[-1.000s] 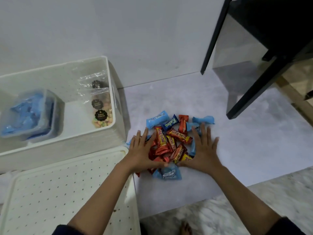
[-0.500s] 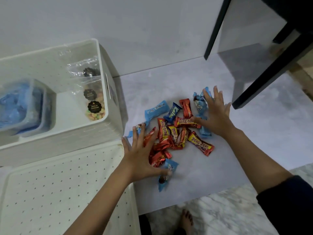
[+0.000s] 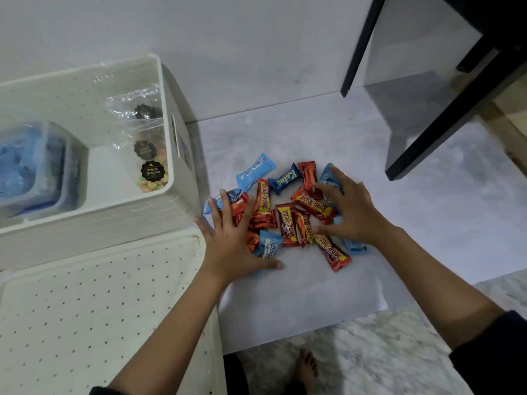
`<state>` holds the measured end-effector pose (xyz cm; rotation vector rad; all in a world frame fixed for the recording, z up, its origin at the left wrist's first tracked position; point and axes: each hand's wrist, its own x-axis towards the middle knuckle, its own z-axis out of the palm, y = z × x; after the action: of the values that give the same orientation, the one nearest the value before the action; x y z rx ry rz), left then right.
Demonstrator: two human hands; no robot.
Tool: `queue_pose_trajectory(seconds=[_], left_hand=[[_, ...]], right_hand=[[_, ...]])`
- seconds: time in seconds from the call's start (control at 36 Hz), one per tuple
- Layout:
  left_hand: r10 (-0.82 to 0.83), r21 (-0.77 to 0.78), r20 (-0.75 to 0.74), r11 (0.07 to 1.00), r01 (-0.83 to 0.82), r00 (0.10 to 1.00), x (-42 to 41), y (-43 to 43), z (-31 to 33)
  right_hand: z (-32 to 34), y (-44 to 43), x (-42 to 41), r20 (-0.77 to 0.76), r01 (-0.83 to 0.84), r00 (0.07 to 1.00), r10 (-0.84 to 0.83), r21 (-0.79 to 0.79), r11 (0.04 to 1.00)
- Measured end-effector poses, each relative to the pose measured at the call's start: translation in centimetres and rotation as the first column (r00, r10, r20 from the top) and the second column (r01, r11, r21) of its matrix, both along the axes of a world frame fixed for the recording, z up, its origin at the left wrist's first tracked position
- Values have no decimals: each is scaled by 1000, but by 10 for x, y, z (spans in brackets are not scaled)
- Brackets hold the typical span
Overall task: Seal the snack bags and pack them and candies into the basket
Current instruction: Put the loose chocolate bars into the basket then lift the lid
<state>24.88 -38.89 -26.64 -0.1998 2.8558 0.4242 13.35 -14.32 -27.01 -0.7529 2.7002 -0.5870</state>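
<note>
Both grips are spread flat with nothing pinched. The left grip [image 3: 231, 246] lies fingers apart on the near-left edge of the candies [image 3: 285, 220], and the right grip [image 3: 353, 212] presses on their far-right side. The candies are a loose heap of red and blue wrappers on the white surface [image 3: 299, 303], just beside the basket [image 3: 114, 223]. The basket already holds the snack bags [image 3: 151, 166] against its right wall and blue tubs [image 3: 31, 169] on its left. Its dotted lid [image 3: 99, 309] lies in front of it.

The step in hand looks like raking the heap together for a scoop. To do it well, the palms should stay low and sweep inward from opposite sides, so the slick wrappers slide rather than ride over each other. Strays need gathering first: a pale blue one [image 3: 255, 172] at the far left, a long red bar [image 3: 332, 253] pointing toward the person, and a blue one [image 3: 353, 246] half under the right wrist. Once the heap is tight, cupping both palms beneath it and lifting a modest load seems safer than one big load. The basket wall is tall, and wrappers can spill from between the fingers. The bare floor of the basket between tubs and bags is the likely spot to drop them.
</note>
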Motion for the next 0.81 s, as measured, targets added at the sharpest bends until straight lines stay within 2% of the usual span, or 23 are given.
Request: queue_pose_trajectory(seconds=[0.25, 0.44, 0.81], left_hand=[[123, 81, -45, 990, -119, 991, -23, 19, -3], [145, 24, -40, 989, -144, 989, -37, 8, -3], [-174, -31, -26, 984, 173, 984, -84, -6, -8]], right_hand=[[-11, -8, 17, -38, -17, 999, 19, 64, 998], [-12, 2, 38, -15, 12, 1000, -11, 71, 997], [-18, -27, 5, -81, 65, 995, -60, 60, 996]])
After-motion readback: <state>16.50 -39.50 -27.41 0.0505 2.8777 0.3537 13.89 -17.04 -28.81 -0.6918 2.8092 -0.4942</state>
